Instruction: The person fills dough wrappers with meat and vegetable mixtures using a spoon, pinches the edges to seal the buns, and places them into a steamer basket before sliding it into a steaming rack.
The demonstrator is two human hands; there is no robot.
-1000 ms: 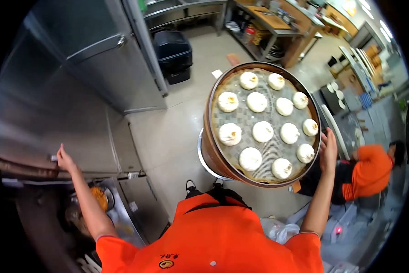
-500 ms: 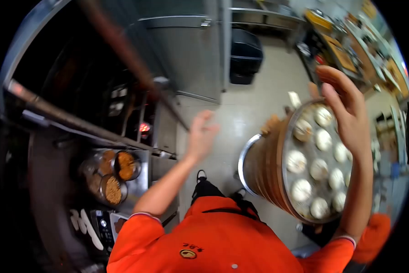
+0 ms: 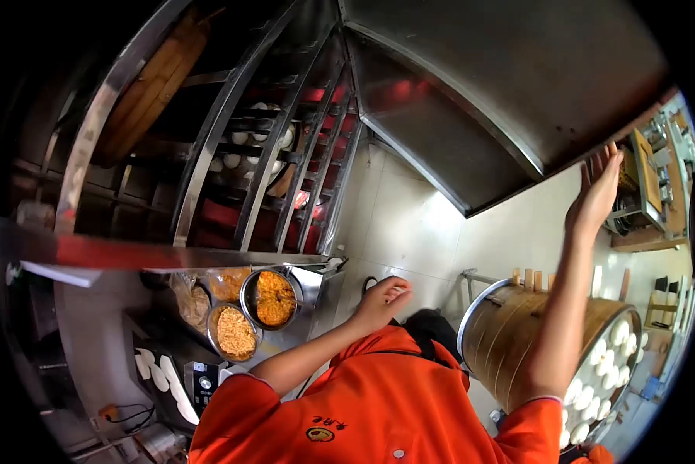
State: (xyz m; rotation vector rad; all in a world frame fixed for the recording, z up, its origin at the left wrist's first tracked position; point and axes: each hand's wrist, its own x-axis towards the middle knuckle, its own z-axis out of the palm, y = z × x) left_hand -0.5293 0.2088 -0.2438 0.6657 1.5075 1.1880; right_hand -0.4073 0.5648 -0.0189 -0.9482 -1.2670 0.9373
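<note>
My right hand (image 3: 597,182) is stretched up with its fingers extended, lying against the edge of a large metal cabinet door (image 3: 459,93) that stands swung out. Its palm holds nothing that I can see. In front of my body, my left hand (image 3: 386,300) hangs free with loosely bent fingers and nothing visible in it. Left of the door, the tall metal cabinet (image 3: 216,185) shows its rails, with trays of white round pieces (image 3: 258,139) inside. Beneath my right forearm is a stack of bamboo steamers (image 3: 510,332), its top layer full of white buns (image 3: 606,359).
At lower left, bowls of orange filling (image 3: 274,298) and pale chopped filling (image 3: 234,332) sit on a metal counter. A scale (image 3: 203,383) is below them. A cart with a wooden board (image 3: 645,166) stands at right, and tiled floor (image 3: 402,224) runs between.
The cabinet door has swung into view across the top, with my right hand now at its edge. My left hand has drawn back toward my body. The view has turned left.
</note>
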